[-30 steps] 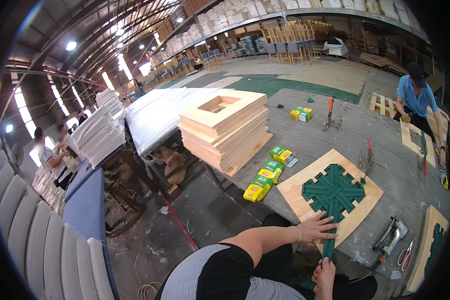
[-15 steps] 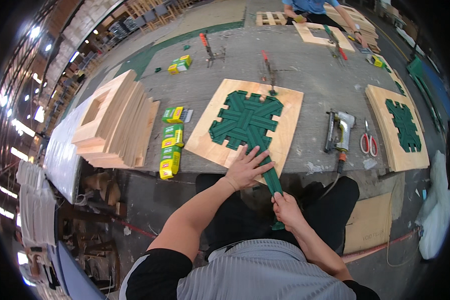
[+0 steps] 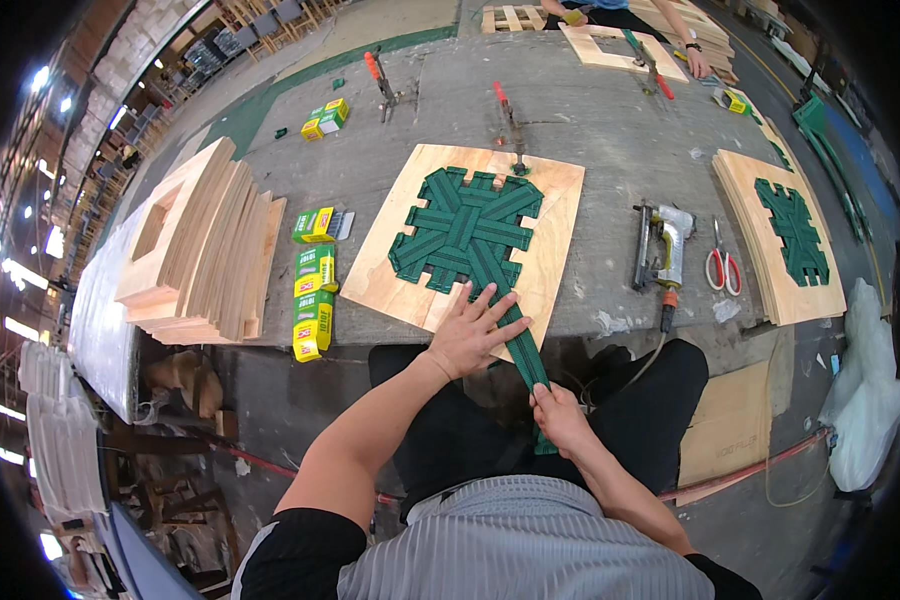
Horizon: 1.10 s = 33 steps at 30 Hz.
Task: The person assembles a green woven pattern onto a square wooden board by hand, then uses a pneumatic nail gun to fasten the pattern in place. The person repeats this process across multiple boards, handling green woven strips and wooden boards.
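A square wooden board (image 3: 372,262) lies in front of me, crossed by interwoven dark green webbing strips (image 3: 460,227). One long green strap (image 3: 526,352) runs diagonally off its near edge toward my lap. My left hand (image 3: 467,332) lies flat with fingers spread, over the near part of the board and against the strap. Below the edge, my right hand (image 3: 560,416) grips that strap, thumb on top. The tail hangs under the right hand, partly hidden. A red-handled clamp (image 3: 513,130) stands at the board's far edge.
At left is a stack of wooden frames (image 3: 185,255), beside yellow-green boxes (image 3: 315,300). A staple gun (image 3: 667,245) with a hose and red-handled scissors (image 3: 722,265) lie to the right, before another webbed board stack (image 3: 760,250). A co-worker's hand (image 3: 697,62) is at the far side.
The whole view has shifted, so the table things sit a little further left and up. Both hands keep nearly the same place on the board and strap.
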Available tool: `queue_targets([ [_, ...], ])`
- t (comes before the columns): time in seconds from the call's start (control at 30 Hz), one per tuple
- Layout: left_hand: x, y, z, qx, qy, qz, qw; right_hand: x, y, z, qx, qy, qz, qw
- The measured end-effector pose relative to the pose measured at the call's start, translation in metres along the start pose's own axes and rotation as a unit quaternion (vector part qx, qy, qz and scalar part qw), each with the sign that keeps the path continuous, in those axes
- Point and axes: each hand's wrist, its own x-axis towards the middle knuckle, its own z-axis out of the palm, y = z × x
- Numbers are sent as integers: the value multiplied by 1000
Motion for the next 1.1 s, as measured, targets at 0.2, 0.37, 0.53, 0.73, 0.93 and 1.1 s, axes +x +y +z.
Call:
queue_targets([
  [0.2,-1,1,4,-27,3,-9,1000,11,4,-4,-76,35,3,996],
  [0.37,-1,0,5,-57,27,-24,998,28,13,-11,-117,32,-8,993],
  [0.53,-13,19,-24,-96,-9,-48,994,50,21,-22,-163,17,-39,986],
  [0.73,-56,66,-27,-326,-77,-159,929,58,6,-23,-178,-44,-93,979],
  [0.93,-9,62,19,-475,-216,-198,830,74,10,-39,-193,-112,-73,972],
  [1.1,3,66,43,-470,-137,-139,861,89,22,-49,-144,-140,0,980],
])
